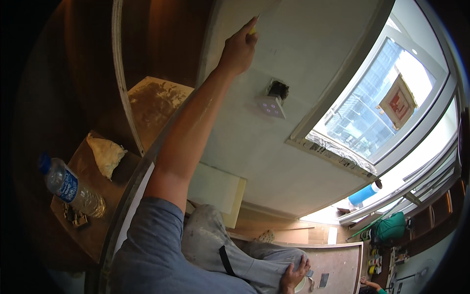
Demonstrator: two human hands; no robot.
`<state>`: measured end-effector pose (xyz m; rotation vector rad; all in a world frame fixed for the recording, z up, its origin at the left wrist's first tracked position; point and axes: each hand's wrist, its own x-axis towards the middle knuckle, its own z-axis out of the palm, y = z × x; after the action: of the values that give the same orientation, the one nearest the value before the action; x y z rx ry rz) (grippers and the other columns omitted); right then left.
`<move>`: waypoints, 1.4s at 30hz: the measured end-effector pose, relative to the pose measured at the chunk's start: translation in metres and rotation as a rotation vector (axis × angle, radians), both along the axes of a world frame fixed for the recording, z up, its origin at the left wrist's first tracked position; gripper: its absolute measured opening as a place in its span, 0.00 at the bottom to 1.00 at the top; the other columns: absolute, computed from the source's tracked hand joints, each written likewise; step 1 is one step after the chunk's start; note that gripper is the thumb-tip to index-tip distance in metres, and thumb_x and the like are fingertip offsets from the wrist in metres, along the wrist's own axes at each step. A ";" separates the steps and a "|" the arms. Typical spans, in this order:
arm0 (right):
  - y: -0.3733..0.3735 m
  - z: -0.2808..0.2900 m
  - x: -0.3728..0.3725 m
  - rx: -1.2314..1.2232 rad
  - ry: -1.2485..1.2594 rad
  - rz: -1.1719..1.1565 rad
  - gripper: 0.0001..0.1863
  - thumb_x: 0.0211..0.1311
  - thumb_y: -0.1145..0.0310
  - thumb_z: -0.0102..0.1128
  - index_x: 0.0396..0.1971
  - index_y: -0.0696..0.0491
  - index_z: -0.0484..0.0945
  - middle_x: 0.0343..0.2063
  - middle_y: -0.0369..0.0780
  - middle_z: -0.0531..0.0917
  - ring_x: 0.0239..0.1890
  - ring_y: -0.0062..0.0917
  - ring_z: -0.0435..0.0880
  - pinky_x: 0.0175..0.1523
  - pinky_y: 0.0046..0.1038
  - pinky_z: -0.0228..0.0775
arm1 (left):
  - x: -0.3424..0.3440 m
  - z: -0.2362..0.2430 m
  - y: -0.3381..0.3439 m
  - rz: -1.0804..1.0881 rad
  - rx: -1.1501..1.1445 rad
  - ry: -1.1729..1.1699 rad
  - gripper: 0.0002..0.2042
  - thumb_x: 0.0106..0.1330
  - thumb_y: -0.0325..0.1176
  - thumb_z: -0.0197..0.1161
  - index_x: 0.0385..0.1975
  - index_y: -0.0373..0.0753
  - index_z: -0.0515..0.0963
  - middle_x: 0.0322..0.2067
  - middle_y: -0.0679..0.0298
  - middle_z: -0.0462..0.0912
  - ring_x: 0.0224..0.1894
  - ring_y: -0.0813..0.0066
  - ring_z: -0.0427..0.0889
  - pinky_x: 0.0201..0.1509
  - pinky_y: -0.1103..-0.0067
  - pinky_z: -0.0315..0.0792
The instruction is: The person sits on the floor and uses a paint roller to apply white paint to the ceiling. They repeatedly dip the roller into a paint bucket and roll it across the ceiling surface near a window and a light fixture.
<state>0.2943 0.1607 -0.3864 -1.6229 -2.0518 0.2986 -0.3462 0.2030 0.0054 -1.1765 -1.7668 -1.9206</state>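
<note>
My left arm stretches up across the view to a pale wall [293, 54]. At its end my left hand [240, 48] is closed around a putty knife [253, 30], whose yellow handle shows between the fingers. The thin blade lies near the wall and is hard to make out. Below the hand, a white switch panel [270, 107] hangs out of a square hole in the wall. My right hand [293, 278] rests on my grey-trousered knee with its fingers spread. Beside it are the rim of a pale bowl [301, 285] and a small scraper-like tool [311, 281].
A plastic bottle [73, 188] and a crumpled bag [106, 154] stand on brown shelving at left. A window [382, 98] with a rough sill is at right. A board platform [335, 264] lies below. Another person's arm [373, 284] shows at the lower right.
</note>
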 end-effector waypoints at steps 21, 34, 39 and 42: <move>0.012 -0.018 0.027 0.055 0.031 0.018 0.37 0.67 0.49 0.55 0.68 0.58 0.72 0.66 0.59 0.70 0.70 0.56 0.67 0.76 0.51 0.55 | 0.091 -0.457 -0.064 -0.025 -0.461 -0.570 0.28 0.83 0.38 0.53 0.80 0.63 0.59 0.30 0.60 0.78 0.32 0.76 0.75 0.46 0.79 0.73; 0.014 -0.017 0.024 0.020 0.071 0.008 0.36 0.61 0.55 0.58 0.67 0.57 0.72 0.67 0.59 0.68 0.71 0.57 0.65 0.77 0.53 0.53 | 0.073 -0.404 -0.059 0.005 -0.263 -0.427 0.26 0.83 0.37 0.54 0.78 0.52 0.63 0.25 0.68 0.65 0.28 0.81 0.63 0.37 0.83 0.68; 0.014 -0.029 0.033 0.075 0.038 0.009 0.37 0.63 0.49 0.57 0.67 0.58 0.72 0.66 0.59 0.70 0.70 0.57 0.67 0.75 0.52 0.56 | 0.037 -0.283 -0.039 0.024 -0.111 -0.264 0.25 0.82 0.37 0.55 0.77 0.51 0.66 0.26 0.72 0.64 0.27 0.82 0.62 0.35 0.82 0.66; 0.018 -0.028 0.028 0.088 0.034 0.012 0.38 0.65 0.46 0.56 0.67 0.58 0.72 0.65 0.59 0.70 0.69 0.57 0.67 0.75 0.52 0.57 | 0.020 -0.212 -0.037 0.006 -0.023 -0.208 0.24 0.82 0.36 0.57 0.76 0.51 0.68 0.25 0.71 0.66 0.27 0.82 0.64 0.36 0.81 0.68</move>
<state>0.3224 0.1787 -0.4140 -1.5437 -2.0213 0.2350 -0.3264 0.1657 -0.2063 -1.0080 -1.8963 -2.0908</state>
